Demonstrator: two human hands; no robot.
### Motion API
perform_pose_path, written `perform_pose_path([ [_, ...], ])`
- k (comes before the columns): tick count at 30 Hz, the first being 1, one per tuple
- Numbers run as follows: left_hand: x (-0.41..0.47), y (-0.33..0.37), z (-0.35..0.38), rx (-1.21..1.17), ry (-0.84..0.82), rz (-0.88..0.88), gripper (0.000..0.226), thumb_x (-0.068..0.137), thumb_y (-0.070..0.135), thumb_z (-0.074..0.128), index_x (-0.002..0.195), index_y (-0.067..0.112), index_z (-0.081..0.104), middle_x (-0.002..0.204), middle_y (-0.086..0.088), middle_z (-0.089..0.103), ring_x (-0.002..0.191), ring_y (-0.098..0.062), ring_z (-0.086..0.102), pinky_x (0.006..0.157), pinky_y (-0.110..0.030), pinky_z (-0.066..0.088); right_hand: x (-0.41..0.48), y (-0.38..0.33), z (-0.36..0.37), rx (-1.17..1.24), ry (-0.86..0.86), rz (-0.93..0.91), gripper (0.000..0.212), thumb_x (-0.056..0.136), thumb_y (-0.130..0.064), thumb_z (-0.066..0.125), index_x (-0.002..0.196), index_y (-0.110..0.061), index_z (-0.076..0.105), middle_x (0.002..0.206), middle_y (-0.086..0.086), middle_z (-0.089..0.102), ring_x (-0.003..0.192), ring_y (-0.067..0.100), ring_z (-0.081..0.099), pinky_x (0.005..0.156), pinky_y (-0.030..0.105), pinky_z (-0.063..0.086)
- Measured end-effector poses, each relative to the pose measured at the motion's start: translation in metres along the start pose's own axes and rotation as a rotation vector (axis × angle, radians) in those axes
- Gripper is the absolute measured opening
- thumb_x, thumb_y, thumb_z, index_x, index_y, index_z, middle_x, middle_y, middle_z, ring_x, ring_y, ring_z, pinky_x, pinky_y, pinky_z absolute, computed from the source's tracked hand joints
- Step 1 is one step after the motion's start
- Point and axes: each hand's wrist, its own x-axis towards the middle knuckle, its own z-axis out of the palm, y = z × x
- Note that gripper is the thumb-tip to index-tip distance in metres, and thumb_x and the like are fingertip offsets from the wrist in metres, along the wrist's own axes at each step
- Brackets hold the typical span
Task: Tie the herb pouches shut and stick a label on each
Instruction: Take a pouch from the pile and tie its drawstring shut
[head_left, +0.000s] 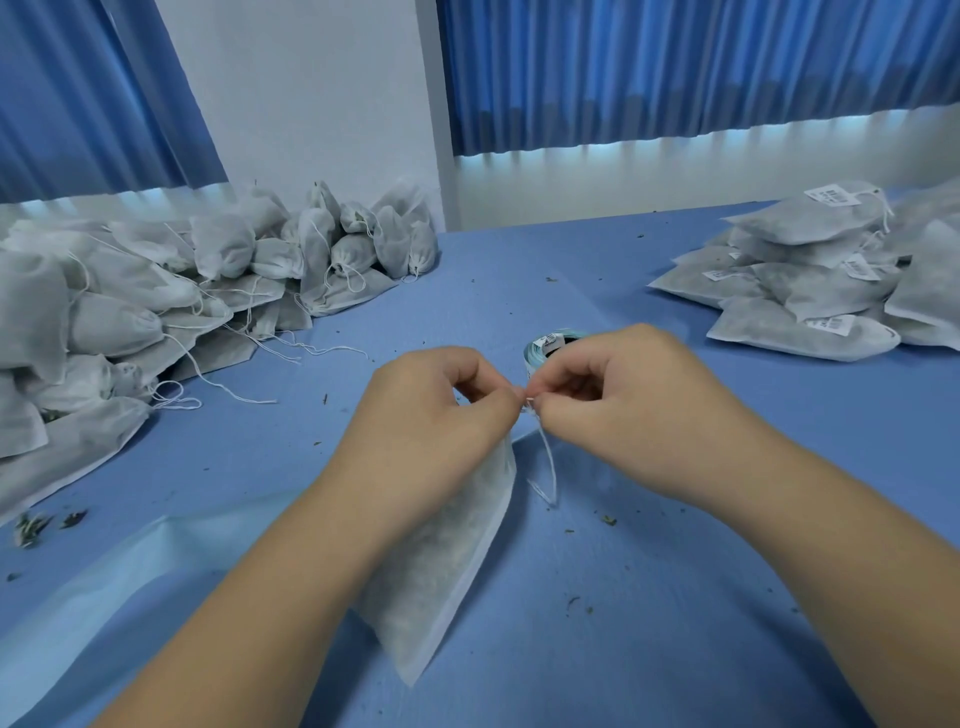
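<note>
A white mesh herb pouch (447, 566) hangs tilted in front of me, its bottom corner touching the blue table (649, 597). My left hand (431, 410) grips the pouch's gathered neck. My right hand (628, 395) pinches the white drawstring (548, 467) right at the neck, fingertips against those of the left hand. The string's loose ends dangle below the hands. A roll of labels (548, 345) sits just behind my right hand, mostly hidden by it.
A big heap of unlabelled pouches (156, 291) with trailing strings fills the left side. A stack of flat labelled pouches (821, 280) lies at the right. Herb crumbs dot the table. Blue curtains hang behind.
</note>
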Motion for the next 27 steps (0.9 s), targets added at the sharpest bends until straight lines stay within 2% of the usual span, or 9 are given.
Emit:
perform_pose_path([
  [2, -0.001, 0.001, 0.0, 0.025, 0.021, 0.032, 0.02, 0.088, 0.022, 0.068, 0.067, 0.023, 0.069, 0.038, 0.022, 0.045, 0.033, 0.002, 0.039, 0.036, -0.007, 0.026, 0.0, 0.0, 0.0, 0.014, -0.02, 0.022, 0.012, 0.08, -0.019, 0.067, 0.07, -0.022, 0.072, 0.061, -0.01, 0.065, 0.051, 0.002, 0.051, 0.048, 0.014, 0.038],
  [5, -0.001, 0.001, -0.002, 0.012, 0.02, 0.038, 0.019, 0.087, 0.024, 0.068, 0.068, 0.025, 0.071, 0.041, 0.022, 0.047, 0.035, -0.001, 0.038, 0.037, -0.008, 0.026, 0.0, 0.0, -0.003, 0.065, -0.055, 0.059, 0.013, 0.082, -0.022, 0.066, 0.07, -0.022, 0.072, 0.068, -0.007, 0.068, 0.064, 0.015, 0.064, 0.057, 0.028, 0.05],
  [7, 0.001, 0.0, -0.004, -0.038, -0.004, 0.004, 0.019, 0.086, 0.027, 0.068, 0.068, 0.025, 0.072, 0.05, 0.02, 0.054, 0.044, 0.001, 0.043, 0.044, -0.009, 0.032, 0.0, -0.001, -0.006, 0.111, -0.077, 0.088, 0.013, 0.082, -0.024, 0.066, 0.072, -0.023, 0.073, 0.067, -0.004, 0.069, 0.063, 0.018, 0.064, 0.063, 0.038, 0.056],
  [10, 0.004, -0.001, -0.007, -0.203, -0.113, -0.11, 0.022, 0.088, 0.025, 0.066, 0.067, 0.025, 0.073, 0.064, 0.007, 0.058, 0.058, -0.008, 0.049, 0.06, -0.023, 0.04, 0.0, -0.004, -0.008, 0.148, -0.089, 0.109, 0.012, 0.082, -0.026, 0.065, 0.073, -0.028, 0.073, 0.063, -0.004, 0.069, 0.059, 0.013, 0.059, 0.063, 0.047, 0.056],
  [15, 0.003, 0.001, -0.012, -0.508, -0.327, -0.265, 0.022, 0.088, 0.011, 0.063, 0.067, 0.009, 0.068, 0.056, -0.001, 0.053, 0.043, -0.008, 0.049, 0.043, -0.014, 0.04, -0.002, -0.006, -0.009, 0.17, -0.086, 0.087, 0.012, 0.081, -0.023, 0.066, 0.072, -0.028, 0.073, 0.061, -0.005, 0.067, 0.057, 0.009, 0.056, 0.055, 0.035, 0.051],
  [17, 0.003, 0.002, -0.012, -0.587, -0.348, -0.288, 0.01, 0.078, 0.012, 0.068, 0.072, 0.004, 0.066, 0.059, -0.005, 0.052, 0.043, -0.01, 0.049, 0.042, -0.014, 0.04, -0.003, -0.006, -0.008, 0.173, -0.066, 0.066, 0.012, 0.079, -0.022, 0.066, 0.07, -0.026, 0.073, 0.059, -0.003, 0.065, 0.054, 0.009, 0.052, 0.051, 0.027, 0.045],
  [20, 0.003, 0.002, -0.013, -0.623, -0.326, -0.274, 0.014, 0.067, 0.02, 0.07, 0.066, 0.006, 0.065, 0.057, -0.003, 0.053, 0.042, -0.009, 0.049, 0.041, -0.014, 0.039, -0.003, -0.004, -0.004, 0.13, 0.06, -0.017, 0.011, 0.074, -0.021, 0.069, 0.063, -0.023, 0.07, 0.055, -0.008, 0.059, 0.049, 0.002, 0.046, 0.048, 0.015, 0.039],
  [23, 0.003, 0.003, -0.01, -0.649, -0.298, -0.269, 0.02, 0.084, 0.01, 0.063, 0.065, 0.005, 0.062, 0.049, 0.0, 0.051, 0.038, -0.008, 0.047, 0.039, -0.012, 0.037, -0.003, -0.006, 0.0, -0.044, 0.176, -0.157, 0.011, 0.073, -0.013, 0.071, 0.066, -0.021, 0.067, 0.062, -0.008, 0.06, 0.065, 0.006, 0.054, 0.058, 0.015, 0.041],
  [27, 0.002, 0.005, -0.008, -0.668, -0.265, -0.286, 0.025, 0.089, 0.008, 0.06, 0.065, 0.004, 0.063, 0.049, -0.001, 0.052, 0.038, -0.008, 0.048, 0.039, -0.012, 0.038, -0.003, -0.006, 0.0, -0.096, 0.181, -0.217, 0.008, 0.074, -0.011, 0.068, 0.071, -0.019, 0.07, 0.068, -0.008, 0.061, 0.071, 0.01, 0.055, 0.062, 0.017, 0.041],
])
